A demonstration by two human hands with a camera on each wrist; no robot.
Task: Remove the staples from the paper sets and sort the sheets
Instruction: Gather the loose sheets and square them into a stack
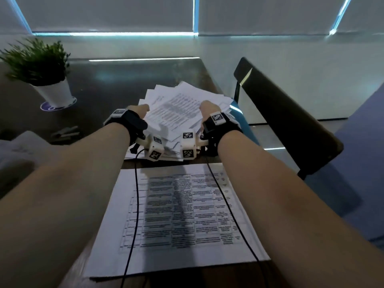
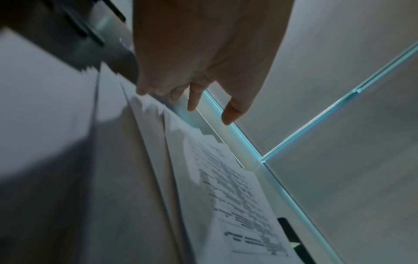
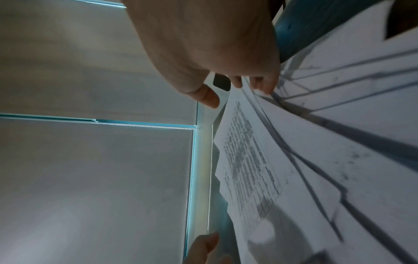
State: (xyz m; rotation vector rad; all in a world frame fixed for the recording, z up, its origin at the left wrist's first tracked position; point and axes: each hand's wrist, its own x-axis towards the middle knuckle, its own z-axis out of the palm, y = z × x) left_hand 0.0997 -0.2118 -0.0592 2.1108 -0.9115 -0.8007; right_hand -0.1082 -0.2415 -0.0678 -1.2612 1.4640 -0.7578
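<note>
At the far left stands a green potted plant in a white pot (image 1: 53,88), and a grey metal stapler-like tool (image 1: 65,132) lies near it on the dark table (image 1: 116,80). The left hand (image 1: 141,112) sits at the left edge of the messy fanned pile of printed white sheets (image 1: 182,109), fingers loosely extended, holding nothing. The right hand (image 1: 207,110) pinches sheets at the pile's right edge. Nearer lies 1 flat stack of printed table pages (image 1: 178,215), apparently sorted. Judging by the pile's bulk, most sorting remains; no staples are visible.
</note>
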